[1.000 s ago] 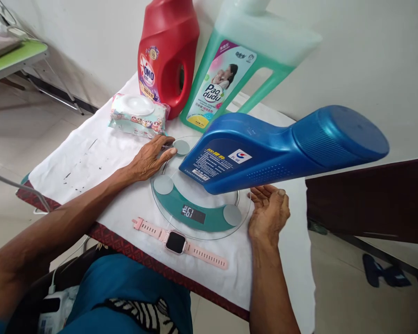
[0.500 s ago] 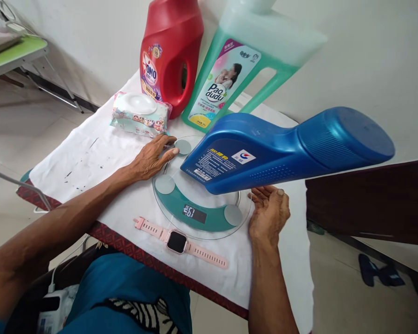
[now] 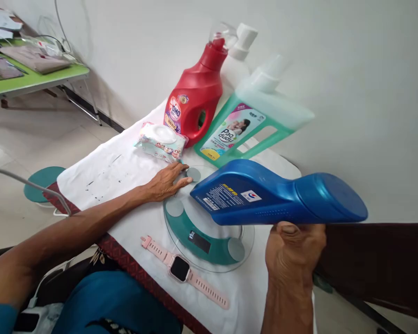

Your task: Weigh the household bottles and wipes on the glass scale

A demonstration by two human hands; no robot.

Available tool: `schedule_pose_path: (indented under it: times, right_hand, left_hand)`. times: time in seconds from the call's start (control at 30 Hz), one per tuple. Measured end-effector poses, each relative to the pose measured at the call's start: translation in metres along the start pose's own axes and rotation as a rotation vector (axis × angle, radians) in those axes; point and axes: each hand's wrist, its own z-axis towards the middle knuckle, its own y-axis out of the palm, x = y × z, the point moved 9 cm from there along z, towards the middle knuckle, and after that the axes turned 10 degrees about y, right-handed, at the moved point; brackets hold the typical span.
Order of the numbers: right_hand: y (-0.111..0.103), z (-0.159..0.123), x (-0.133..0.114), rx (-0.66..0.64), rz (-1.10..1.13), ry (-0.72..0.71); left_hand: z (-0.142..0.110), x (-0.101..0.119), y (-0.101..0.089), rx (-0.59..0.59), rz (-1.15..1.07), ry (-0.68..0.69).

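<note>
A blue bottle with a ribbed cap stands on the round glass scale, which has a green band and a small dark display. Fingers apart, my left hand lies open on the cloth at the scale's upper left edge, beside a wipes pack. My right hand is raised at the bottle's neck, below the cap. Its thumb shows, but its other fingers are mostly hidden behind the bottle, so I cannot tell whether they grip it. A pink smartwatch lies flat in front of the scale.
A red detergent bottle, a green liquid jug and a white pump bottle stand at the back by the wall. White cloth covers the table. A green stool and a green-topped table are to the left.
My right hand has risen from beside the scale's right edge to the bottle's neck. The view has shifted, showing more of the bottles' tops. My left hand stays by the scale.
</note>
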Motion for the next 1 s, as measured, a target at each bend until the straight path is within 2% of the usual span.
schedule_pose_path:
  times: [0.13,0.27,0.37,0.5,0.6,0.7,0.83,0.93,1.0]
  right_hand:
    - [0.025,0.000,-0.006,0.076,-0.024,0.056]
    - [0.035,-0.005,-0.009,0.184,0.005,0.091]
    - [0.044,-0.007,-0.033,0.230,0.033,0.019]
    - [0.084,-0.005,-0.086,0.105,0.031,-0.182]
    - [0.130,-0.001,-0.098,-0.035,0.072,-0.175]
    - [0.186,-0.001,-0.082,-0.204,0.117,-0.062]
    - [0.260,-0.009,-0.042,-0.452,0.081,0.094]
    - [0.295,-0.014,-0.011,-0.613,0.025,0.168]
    - [0.303,-0.015,0.006,-0.672,0.006,0.172]
  left_hand:
    - [-0.006,0.005,0.007,-0.020,0.002,-0.011]
    - [-0.009,0.014,0.014,-0.044,0.045,0.027]
    - [-0.011,0.018,0.019,-0.061,0.091,0.034]
    - [-0.016,0.021,0.022,-0.018,0.088,0.021]
    - [-0.019,0.022,0.025,0.036,0.076,0.030]
    - [-0.019,0.026,0.029,0.085,0.088,0.097]
    - [-0.018,0.031,0.033,0.135,0.091,0.187]
    - [-0.016,0.032,0.036,0.125,0.071,0.232]
    - [-0.016,0.029,0.036,0.117,0.079,0.226]
